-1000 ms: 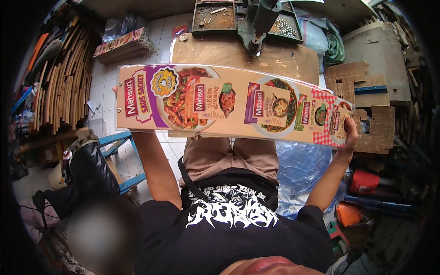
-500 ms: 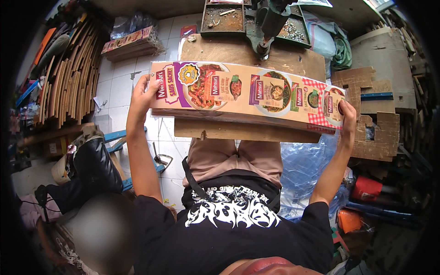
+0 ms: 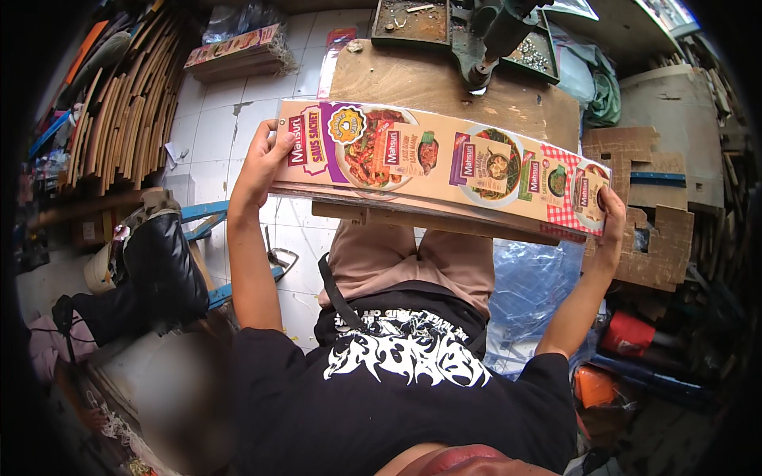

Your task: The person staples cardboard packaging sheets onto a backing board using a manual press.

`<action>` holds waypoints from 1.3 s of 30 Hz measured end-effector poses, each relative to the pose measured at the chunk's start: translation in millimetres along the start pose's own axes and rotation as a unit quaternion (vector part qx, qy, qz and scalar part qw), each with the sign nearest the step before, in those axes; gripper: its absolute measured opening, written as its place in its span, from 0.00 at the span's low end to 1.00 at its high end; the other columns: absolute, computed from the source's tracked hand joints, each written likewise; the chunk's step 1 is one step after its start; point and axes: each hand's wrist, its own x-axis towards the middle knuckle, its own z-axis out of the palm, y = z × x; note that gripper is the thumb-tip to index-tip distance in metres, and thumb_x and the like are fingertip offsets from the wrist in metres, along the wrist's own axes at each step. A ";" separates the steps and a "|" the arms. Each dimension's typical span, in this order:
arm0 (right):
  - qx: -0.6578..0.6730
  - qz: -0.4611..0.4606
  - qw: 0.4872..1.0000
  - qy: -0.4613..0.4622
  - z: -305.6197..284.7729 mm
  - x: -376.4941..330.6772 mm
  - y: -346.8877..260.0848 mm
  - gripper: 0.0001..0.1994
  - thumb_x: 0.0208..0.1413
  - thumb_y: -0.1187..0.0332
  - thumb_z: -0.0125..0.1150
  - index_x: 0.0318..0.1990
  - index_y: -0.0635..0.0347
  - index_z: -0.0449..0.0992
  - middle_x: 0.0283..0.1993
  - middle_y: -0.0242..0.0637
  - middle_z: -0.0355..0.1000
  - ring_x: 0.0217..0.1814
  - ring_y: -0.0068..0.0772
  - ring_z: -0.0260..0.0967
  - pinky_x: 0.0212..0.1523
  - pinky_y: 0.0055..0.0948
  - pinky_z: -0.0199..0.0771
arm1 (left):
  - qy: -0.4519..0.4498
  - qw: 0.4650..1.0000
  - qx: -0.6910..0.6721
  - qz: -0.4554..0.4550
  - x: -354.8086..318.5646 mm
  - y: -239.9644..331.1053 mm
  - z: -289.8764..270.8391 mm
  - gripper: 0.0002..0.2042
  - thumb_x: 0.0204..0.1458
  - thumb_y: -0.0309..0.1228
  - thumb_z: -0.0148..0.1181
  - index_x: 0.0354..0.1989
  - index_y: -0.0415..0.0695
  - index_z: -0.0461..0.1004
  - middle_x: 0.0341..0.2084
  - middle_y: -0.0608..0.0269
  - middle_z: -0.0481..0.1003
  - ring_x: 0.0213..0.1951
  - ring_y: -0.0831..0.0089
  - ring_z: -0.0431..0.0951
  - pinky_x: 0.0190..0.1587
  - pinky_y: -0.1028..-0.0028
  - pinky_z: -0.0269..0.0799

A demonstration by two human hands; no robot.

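Left hand [image 3: 262, 165] and right hand [image 3: 611, 218] are curled around opposite ends of the long, peach, food-printed stack of flat panels [image 3: 436, 170], over the brown wooden desk [image 3: 405, 81], contact unclear! Positioning seems the step; the next move calls for level grips.

In front of you, a panel [image 3: 440, 163] spans from your left hand [image 3: 266, 159] to your right hand [image 3: 611, 213], over the table [image 3: 413, 75]. Behind it, a press [image 3: 494, 47] stands between trays [image 3: 403, 28]. Sheets [image 3: 123, 115] stand far left; plastic [image 3: 530, 289] lies right of your legs [image 3: 365, 258].
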 end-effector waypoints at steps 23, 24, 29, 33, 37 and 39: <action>-0.144 -0.037 0.989 0.017 30.5 18.0 -41.9 0.17 0.61 0.62 0.57 0.43 0.72 0.76 0.39 0.39 0.78 0.35 0.21 0.75 0.39 0.20 0.74 | 0.062 0.950 0.301 0.059 23.5 41.3 -7.2 0.19 0.56 0.41 0.60 0.37 0.34 0.71 0.32 0.52 0.78 0.34 0.70 0.76 0.40 0.70 0.72; -0.137 -0.014 0.990 0.015 40.6 23.7 -46.6 0.17 0.61 0.61 0.58 0.43 0.72 0.76 0.38 0.39 0.78 0.35 0.21 0.75 0.38 0.20 0.74 | 0.065 0.950 0.300 0.067 37.5 37.0 -10.9 0.19 0.56 0.41 0.60 0.37 0.34 0.71 0.32 0.52 0.78 0.34 0.70 0.76 0.40 0.70 0.72; -0.215 0.018 0.976 -0.018 16.3 63.0 -15.9 0.19 0.60 0.58 0.58 0.40 0.71 0.78 0.37 0.34 0.77 0.34 0.17 0.71 0.38 0.19 0.71 | 0.015 0.909 0.416 0.021 72.9 23.1 -11.3 0.23 0.54 0.46 0.61 0.32 0.33 0.69 0.30 0.47 0.76 0.32 0.68 0.75 0.37 0.66 0.70; -0.192 -0.011 0.981 -0.017 19.4 73.1 -2.4 0.17 0.62 0.61 0.58 0.41 0.72 0.79 0.36 0.34 0.78 0.33 0.17 0.72 0.35 0.18 0.72 | 0.053 0.924 0.374 0.052 83.0 6.0 -16.2 0.23 0.54 0.47 0.61 0.33 0.33 0.69 0.30 0.48 0.77 0.32 0.68 0.75 0.37 0.67 0.70; -0.220 -0.021 0.975 -0.001 9.1 76.1 8.8 0.20 0.62 0.57 0.59 0.37 0.71 0.79 0.32 0.31 0.76 0.31 0.16 0.68 0.33 0.18 0.68 | 0.053 0.919 0.388 0.035 89.4 9.7 -14.3 0.23 0.54 0.47 0.60 0.35 0.33 0.70 0.31 0.47 0.77 0.34 0.66 0.77 0.39 0.67 0.71; -0.377 -0.058 0.922 0.070 -0.7 77.2 9.7 0.21 0.61 0.53 0.58 0.33 0.69 0.77 0.26 0.27 0.72 0.29 0.15 0.62 0.30 0.20 0.64 | 0.044 0.911 0.409 0.025 86.4 18.7 -7.2 0.26 0.55 0.49 0.59 0.42 0.32 0.71 0.39 0.43 0.77 0.41 0.62 0.78 0.45 0.68 0.72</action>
